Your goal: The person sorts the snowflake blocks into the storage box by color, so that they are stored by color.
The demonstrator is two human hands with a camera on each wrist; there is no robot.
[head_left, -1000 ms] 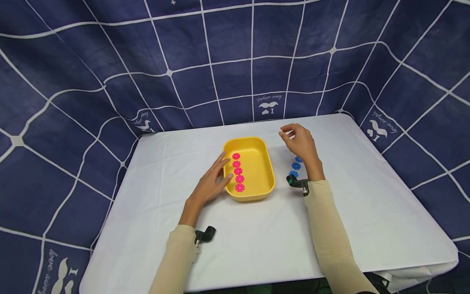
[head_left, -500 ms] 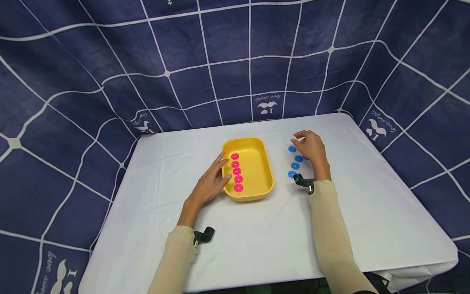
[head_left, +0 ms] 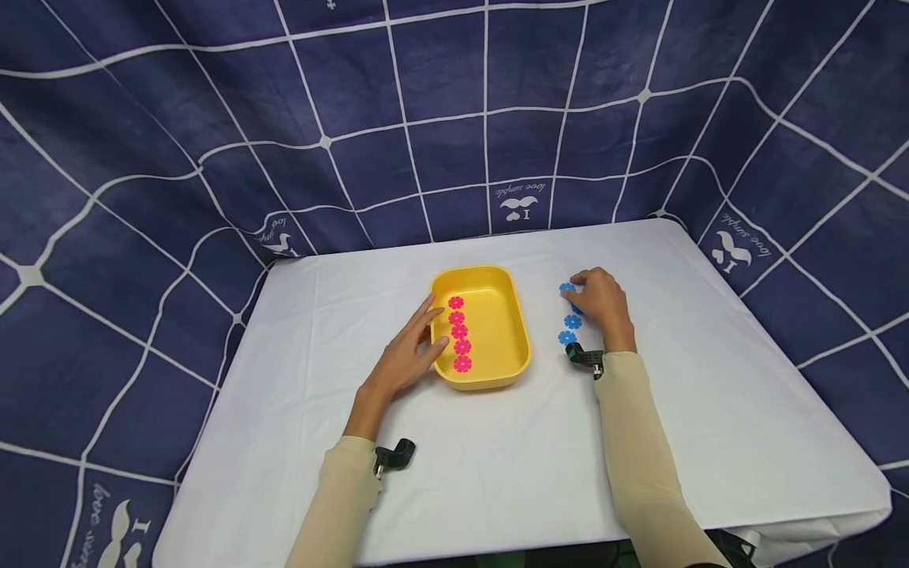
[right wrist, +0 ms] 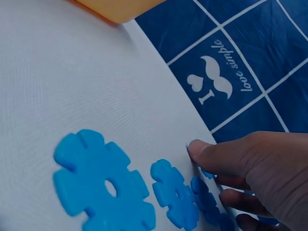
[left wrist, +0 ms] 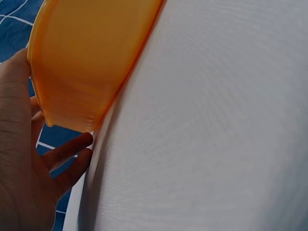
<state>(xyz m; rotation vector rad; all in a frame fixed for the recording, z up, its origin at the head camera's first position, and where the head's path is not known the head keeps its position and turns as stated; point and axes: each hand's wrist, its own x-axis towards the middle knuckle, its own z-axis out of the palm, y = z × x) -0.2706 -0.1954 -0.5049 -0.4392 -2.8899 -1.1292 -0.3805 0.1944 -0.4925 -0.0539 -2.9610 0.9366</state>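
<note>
My left hand (head_left: 405, 355) lies along the left wall of a yellow tray (head_left: 521, 331), its thumb by the rim and its fingers fairly straight. In the left wrist view, the fingers (left wrist: 67, 154) of that hand reach toward the tray's base. Pink flower-shaped plastic pieces (head_left: 461, 346) form a column inside the tray. My right hand (head_left: 604, 300) is low over the table, thumb and index finger around the farthest blue flower-shaped piece (head_left: 566, 287); whether they pinch it is unclear. Nearer blue pieces (right wrist: 175, 192) lie flat, and others are partly hidden behind the fingers.
A white cloth covers the table (head_left: 461, 473). Dark blue curtains (head_left: 440, 150) with white grid lines surround its back and sides. A small black camera (head_left: 584, 355) on the right wrist sits close to the nearest blue piece (head_left: 566, 338).
My right hand has moved right and toward me, then lowered so its thumb and index finger reach the farthest blue piece. The left hand and tray have stayed in place.
</note>
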